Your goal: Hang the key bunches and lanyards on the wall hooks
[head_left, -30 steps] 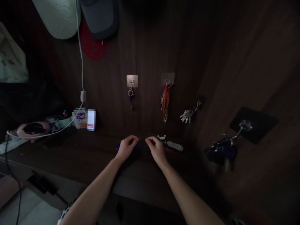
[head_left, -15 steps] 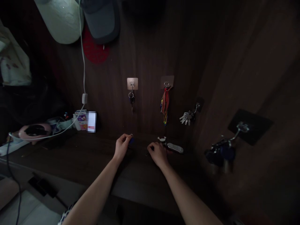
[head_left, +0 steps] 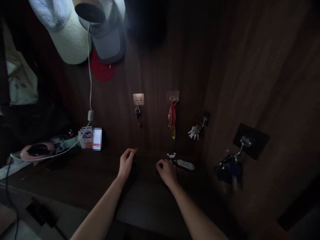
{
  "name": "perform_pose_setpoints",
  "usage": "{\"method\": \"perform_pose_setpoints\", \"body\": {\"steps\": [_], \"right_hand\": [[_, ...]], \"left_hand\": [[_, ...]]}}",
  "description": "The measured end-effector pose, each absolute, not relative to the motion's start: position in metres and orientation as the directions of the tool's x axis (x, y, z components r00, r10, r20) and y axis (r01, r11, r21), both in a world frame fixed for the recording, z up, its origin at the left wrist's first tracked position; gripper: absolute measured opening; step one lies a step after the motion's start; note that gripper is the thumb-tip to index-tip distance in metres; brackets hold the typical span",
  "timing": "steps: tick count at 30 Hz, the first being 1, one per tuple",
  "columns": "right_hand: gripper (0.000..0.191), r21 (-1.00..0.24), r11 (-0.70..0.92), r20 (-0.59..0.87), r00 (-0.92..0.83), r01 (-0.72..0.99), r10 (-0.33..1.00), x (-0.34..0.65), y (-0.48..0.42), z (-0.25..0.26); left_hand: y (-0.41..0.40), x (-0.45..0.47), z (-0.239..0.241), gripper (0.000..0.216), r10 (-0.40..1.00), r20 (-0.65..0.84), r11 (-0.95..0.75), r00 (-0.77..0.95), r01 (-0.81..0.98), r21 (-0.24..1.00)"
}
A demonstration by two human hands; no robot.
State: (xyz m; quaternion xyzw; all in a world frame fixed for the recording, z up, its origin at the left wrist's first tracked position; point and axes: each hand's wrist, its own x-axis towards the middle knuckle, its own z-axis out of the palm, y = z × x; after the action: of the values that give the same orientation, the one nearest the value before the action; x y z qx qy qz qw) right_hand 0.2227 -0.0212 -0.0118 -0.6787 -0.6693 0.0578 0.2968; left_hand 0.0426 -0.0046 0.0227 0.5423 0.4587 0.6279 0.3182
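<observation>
Dark wooden shelf [head_left: 145, 196]: left hand [head_left: 127, 163] pinching small metal ring [head_left: 136, 150]; right hand [head_left: 167, 172] curled, grip unclear, beside silver key fob [head_left: 184, 165].

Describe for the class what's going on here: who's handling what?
A person is at a dark wooden wall above a dark ledge. Their left hand pinches a small metal key ring just above the ledge. Their right hand is curled low on the ledge, beside a silver key fob with a white cartoon-shaped charm. Above them, a key hangs from one wall hook, and colourful straps hang from another.
</observation>
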Motion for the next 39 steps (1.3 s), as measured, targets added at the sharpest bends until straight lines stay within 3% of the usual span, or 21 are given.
{"method": "perform_pose_setpoints", "body": {"steps": [4, 13, 22, 39], "right_hand": [[0.017, -0.487, 0.076, 0.332, 0.104, 0.87, 0.937, 0.223, -0.021, -0.013], [0.015, -0.461, 0.096, 0.374, 0.095, 0.882, 0.922, 0.223, -0.024, -0.012], [0.015, -0.46, 0.091, 0.382, 0.105, 0.883, 0.918, 0.223, -0.021, -0.016], [0.015, -0.475, 0.097, 0.375, 0.101, 0.875, 0.922, 0.224, -0.023, -0.014]], "left_hand": [[0.008, 0.04, 0.041, 0.033, 0.893, 0.385, -0.376, -0.231, 0.086, 0.923], [0.061, 0.044, 0.116, 0.027, 0.756, 0.535, -0.506, -0.376, 0.183, 0.843], [0.095, 0.054, 0.179, 0.022, 0.68, 0.614, -0.477, -0.4, 0.395, 0.785], [0.118, 0.064, 0.182, 0.018, 0.685, 0.527, -0.349, -0.503, 0.409, 0.843]]}}
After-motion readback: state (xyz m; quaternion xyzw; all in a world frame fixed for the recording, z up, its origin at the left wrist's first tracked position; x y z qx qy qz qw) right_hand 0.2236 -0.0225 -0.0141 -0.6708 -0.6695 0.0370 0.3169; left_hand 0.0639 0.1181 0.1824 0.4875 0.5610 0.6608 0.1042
